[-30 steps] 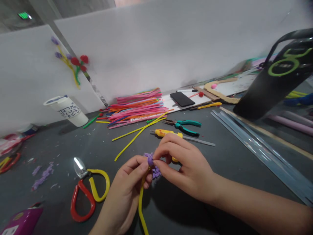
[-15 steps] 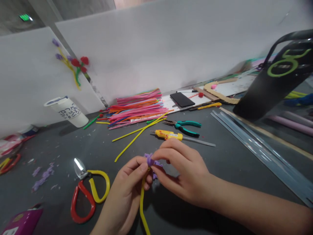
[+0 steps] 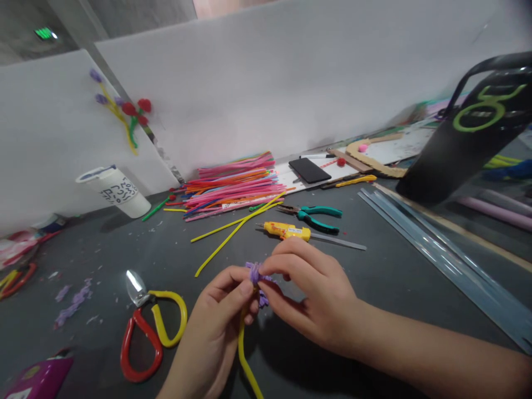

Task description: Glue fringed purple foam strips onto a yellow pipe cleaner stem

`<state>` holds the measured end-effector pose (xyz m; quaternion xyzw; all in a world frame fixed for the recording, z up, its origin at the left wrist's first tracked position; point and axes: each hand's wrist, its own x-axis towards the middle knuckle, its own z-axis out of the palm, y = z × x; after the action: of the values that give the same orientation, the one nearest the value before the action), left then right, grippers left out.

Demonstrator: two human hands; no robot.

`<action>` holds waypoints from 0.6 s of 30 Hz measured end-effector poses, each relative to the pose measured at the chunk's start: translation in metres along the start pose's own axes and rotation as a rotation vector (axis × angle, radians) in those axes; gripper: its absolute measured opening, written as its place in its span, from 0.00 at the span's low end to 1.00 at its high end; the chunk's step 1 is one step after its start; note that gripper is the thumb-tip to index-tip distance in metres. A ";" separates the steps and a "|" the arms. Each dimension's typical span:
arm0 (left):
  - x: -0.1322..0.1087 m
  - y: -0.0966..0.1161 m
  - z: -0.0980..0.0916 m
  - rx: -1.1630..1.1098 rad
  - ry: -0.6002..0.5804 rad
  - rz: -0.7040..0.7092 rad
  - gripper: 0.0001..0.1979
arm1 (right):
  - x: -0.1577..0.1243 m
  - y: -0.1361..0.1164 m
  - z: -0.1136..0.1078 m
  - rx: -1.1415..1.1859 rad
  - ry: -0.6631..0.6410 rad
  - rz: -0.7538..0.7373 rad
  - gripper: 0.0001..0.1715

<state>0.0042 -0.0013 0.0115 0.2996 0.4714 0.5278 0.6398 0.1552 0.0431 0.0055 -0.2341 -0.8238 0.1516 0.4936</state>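
Note:
My left hand (image 3: pixel 226 310) pinches a small purple pipe-cleaner flower (image 3: pixel 253 272) low down, where a yellow pipe-cleaner stem (image 3: pixel 245 354) joins it. The stem hangs below the fingers and runs out at the bottom of the view. From the other side, my right hand (image 3: pixel 307 293) has its thumb and forefinger closed on the flower's purple strands. The fingertips hide part of the flower. Just beyond my right knuckles lies a yellow glue gun (image 3: pixel 286 229). Scissors with one red and one yellow handle (image 3: pixel 145 332) rest left of my left hand.
Behind are teal-handled pliers (image 3: pixel 318 215), loose yellow pipe cleaners (image 3: pixel 226 239), a colourful pipe-cleaner pile (image 3: pixel 236 185) and a phone (image 3: pixel 310 170). A white cup (image 3: pixel 120 194) stands at the left, a large black bottle (image 3: pixel 465 133) at the right beside clear glue sticks (image 3: pixel 440 266). Purple scraps (image 3: pixel 75 305) lie left.
Both hands stay nearly in place on the flower, with slight finger movement at the purple strands. The lower end of the yellow stem has shifted a little to the right.

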 end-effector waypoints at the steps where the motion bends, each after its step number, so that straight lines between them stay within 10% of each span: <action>1: 0.000 0.000 0.000 -0.001 0.003 0.006 0.05 | 0.001 0.000 -0.001 0.009 0.007 -0.009 0.05; 18: -0.006 -0.001 0.006 -0.009 0.052 0.401 0.05 | -0.002 -0.001 -0.005 -0.109 0.044 -0.374 0.13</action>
<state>0.0105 -0.0067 0.0146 0.3709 0.4161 0.6545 0.5108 0.1600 0.0415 0.0068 -0.1064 -0.8489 0.0072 0.5176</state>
